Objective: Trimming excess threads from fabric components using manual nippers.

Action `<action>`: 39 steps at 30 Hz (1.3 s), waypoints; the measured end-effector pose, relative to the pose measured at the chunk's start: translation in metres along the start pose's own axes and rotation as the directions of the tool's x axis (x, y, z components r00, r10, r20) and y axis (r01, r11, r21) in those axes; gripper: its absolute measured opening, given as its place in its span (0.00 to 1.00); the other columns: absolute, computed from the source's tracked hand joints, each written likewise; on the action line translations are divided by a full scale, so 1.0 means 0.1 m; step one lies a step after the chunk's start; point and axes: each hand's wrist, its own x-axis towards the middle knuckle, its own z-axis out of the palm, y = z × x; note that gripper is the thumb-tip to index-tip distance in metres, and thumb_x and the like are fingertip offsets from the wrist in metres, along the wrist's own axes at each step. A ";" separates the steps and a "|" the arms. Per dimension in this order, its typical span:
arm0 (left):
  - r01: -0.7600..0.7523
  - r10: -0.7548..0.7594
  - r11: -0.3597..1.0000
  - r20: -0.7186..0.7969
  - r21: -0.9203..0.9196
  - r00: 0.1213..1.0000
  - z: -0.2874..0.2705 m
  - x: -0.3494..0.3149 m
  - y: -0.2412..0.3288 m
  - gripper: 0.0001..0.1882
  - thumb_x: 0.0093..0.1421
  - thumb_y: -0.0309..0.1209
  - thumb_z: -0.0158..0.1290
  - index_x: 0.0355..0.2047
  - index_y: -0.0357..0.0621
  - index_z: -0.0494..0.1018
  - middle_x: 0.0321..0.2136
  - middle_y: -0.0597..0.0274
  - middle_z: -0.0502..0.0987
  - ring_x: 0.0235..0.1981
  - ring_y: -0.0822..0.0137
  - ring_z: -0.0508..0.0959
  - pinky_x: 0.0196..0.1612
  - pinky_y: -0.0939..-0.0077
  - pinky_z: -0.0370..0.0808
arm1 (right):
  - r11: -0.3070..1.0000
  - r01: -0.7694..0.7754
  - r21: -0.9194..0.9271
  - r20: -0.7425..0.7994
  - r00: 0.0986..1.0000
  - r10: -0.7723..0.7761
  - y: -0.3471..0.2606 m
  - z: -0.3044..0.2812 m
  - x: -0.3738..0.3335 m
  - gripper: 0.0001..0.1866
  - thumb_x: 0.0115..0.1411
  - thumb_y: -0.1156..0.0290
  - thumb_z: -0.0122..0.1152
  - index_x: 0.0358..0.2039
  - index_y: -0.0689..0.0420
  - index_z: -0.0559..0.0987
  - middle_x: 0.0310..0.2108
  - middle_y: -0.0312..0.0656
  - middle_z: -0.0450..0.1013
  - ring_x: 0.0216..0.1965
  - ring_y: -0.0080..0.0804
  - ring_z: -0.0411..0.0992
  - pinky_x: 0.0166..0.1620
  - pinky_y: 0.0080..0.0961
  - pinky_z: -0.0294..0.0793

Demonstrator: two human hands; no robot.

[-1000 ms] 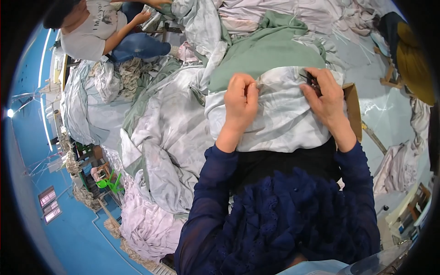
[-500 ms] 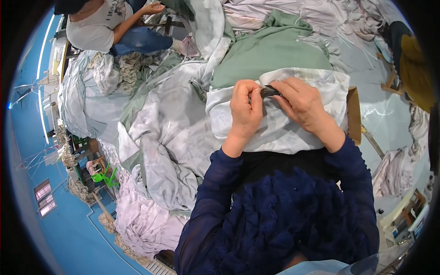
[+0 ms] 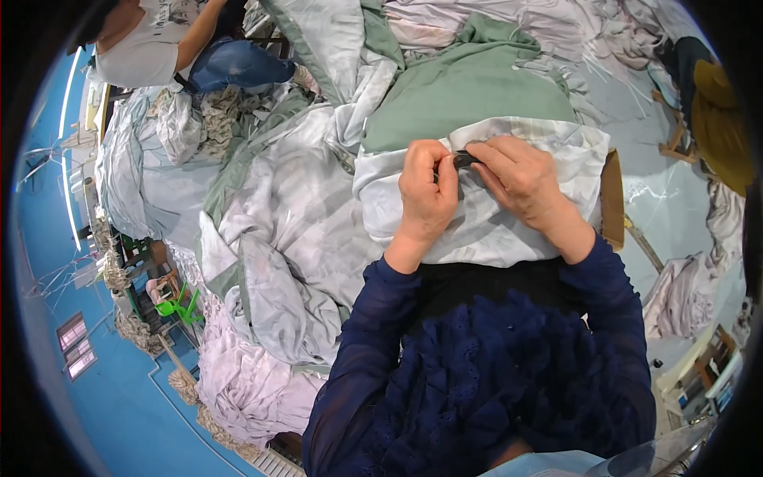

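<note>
On my lap lies a white, faintly patterned fabric [image 3: 485,230], joined to a sage-green cloth [image 3: 477,99] that spreads away from me. My left hand [image 3: 427,187] is closed, its thumb and finger pinching the fabric at its upper fold. Close beside it, my right hand [image 3: 520,179] is closed on a small dark tool [image 3: 461,160] that looks like thread snips. The tool's tip points toward my left fingertips, and its blades are too small to make out. Whatever thread lies between the fingers is hidden.
Heaped grey-white fabric [image 3: 310,215] lies to my left, with a pale pink pile [image 3: 246,381] nearer. A brown cardboard edge [image 3: 612,199] stands right of my lap. A person in a white shirt [image 3: 151,48] sits far left. A green stool [image 3: 181,306] is at left.
The dark tool has turned slightly and shows less between my hands, which stay almost in place. The person at far left has raised an arm, and the cloth beside them has shifted.
</note>
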 end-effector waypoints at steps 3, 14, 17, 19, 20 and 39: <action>0.003 -0.003 1.000 0.009 -0.007 1.000 0.01 -0.01 0.00 0.05 0.59 0.17 0.52 0.34 0.37 0.68 0.32 0.52 0.73 0.29 0.56 0.73 0.32 0.67 0.72 | 1.000 0.002 -0.017 0.006 1.000 -0.002 0.01 0.01 -0.01 0.17 0.49 0.77 0.70 0.41 0.56 0.81 0.32 0.39 0.76 0.32 0.38 0.77 0.32 0.30 0.76; 0.169 -0.170 0.960 0.014 -0.223 0.985 0.00 -0.10 -0.02 0.02 0.63 0.18 0.49 0.34 0.37 0.69 0.33 0.56 0.74 0.30 0.64 0.76 0.34 0.73 0.74 | 0.999 -0.021 0.038 -0.007 1.000 0.022 0.01 -0.02 0.00 0.16 0.50 0.77 0.69 0.42 0.56 0.81 0.31 0.40 0.76 0.30 0.39 0.76 0.31 0.31 0.75; 0.334 -0.352 0.827 0.046 -0.452 0.935 -0.08 -0.07 0.03 0.02 0.67 0.21 0.47 0.35 0.37 0.69 0.35 0.60 0.75 0.30 0.71 0.77 0.34 0.78 0.74 | 0.996 -0.049 0.081 -0.011 0.999 0.050 0.02 -0.04 0.00 0.16 0.51 0.77 0.69 0.43 0.57 0.81 0.30 0.41 0.75 0.28 0.39 0.74 0.30 0.31 0.74; 0.404 -0.437 0.725 0.080 -0.557 0.896 -0.16 -0.06 0.03 0.06 0.72 0.25 0.44 0.37 0.38 0.69 0.37 0.60 0.76 0.30 0.74 0.78 0.32 0.82 0.73 | 0.994 -0.047 0.096 -0.014 0.999 0.049 0.03 -0.04 0.00 0.16 0.52 0.76 0.68 0.44 0.57 0.80 0.31 0.41 0.74 0.28 0.39 0.74 0.30 0.31 0.73; 0.403 -0.438 0.727 0.076 -0.556 0.896 -0.19 -0.07 0.02 0.06 0.72 0.25 0.44 0.37 0.38 0.69 0.37 0.60 0.76 0.30 0.74 0.78 0.32 0.82 0.73 | 0.995 -0.043 0.089 -0.007 0.999 0.044 0.02 -0.04 0.00 0.17 0.52 0.76 0.68 0.44 0.57 0.80 0.31 0.41 0.74 0.28 0.39 0.74 0.30 0.31 0.73; 0.141 -0.129 0.933 -0.060 0.331 0.990 -0.87 -0.13 -0.35 0.03 0.66 0.24 0.51 0.33 0.40 0.70 0.22 0.59 0.74 0.21 0.67 0.76 0.24 0.70 0.70 | 0.993 -0.116 0.032 0.043 0.992 0.115 0.01 -0.06 -0.01 0.16 0.55 0.76 0.67 0.46 0.56 0.79 0.35 0.41 0.75 0.30 0.39 0.76 0.31 0.30 0.75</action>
